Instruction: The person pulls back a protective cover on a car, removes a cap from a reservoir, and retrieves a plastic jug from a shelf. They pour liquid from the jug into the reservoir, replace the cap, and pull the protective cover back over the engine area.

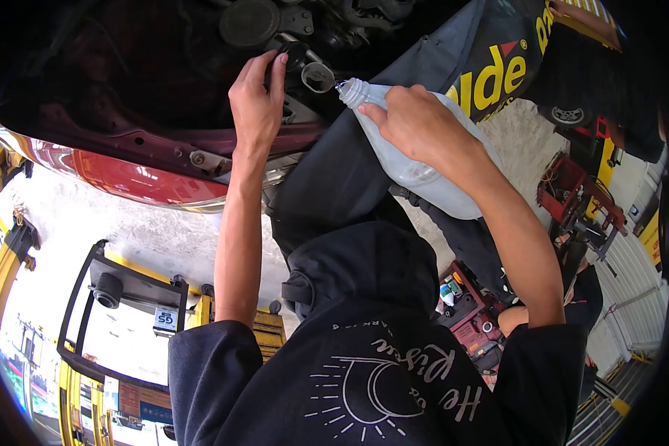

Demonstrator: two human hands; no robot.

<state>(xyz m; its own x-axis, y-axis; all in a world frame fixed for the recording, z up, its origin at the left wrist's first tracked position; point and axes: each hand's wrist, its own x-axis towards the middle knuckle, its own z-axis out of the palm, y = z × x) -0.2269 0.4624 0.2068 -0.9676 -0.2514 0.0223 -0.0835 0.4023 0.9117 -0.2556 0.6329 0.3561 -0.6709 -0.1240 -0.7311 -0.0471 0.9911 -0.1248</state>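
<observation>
Right, my right hand [425, 125] clamps the tilted jug [394, 152], mouth beside the round opening [318, 76]; steeper tipping could splash the rim. My left hand [257, 100] pinches a dark piece [297, 54].

We note a black shirt [290, 372] with short, loose sleeves [539, 372]. White print [383, 390] recorded: round sun outline, dashed rays, brush-style lettering reading "He" and "Risen", smaller "MARK" lettering nearby. Forearms [238, 238] bare.
</observation>
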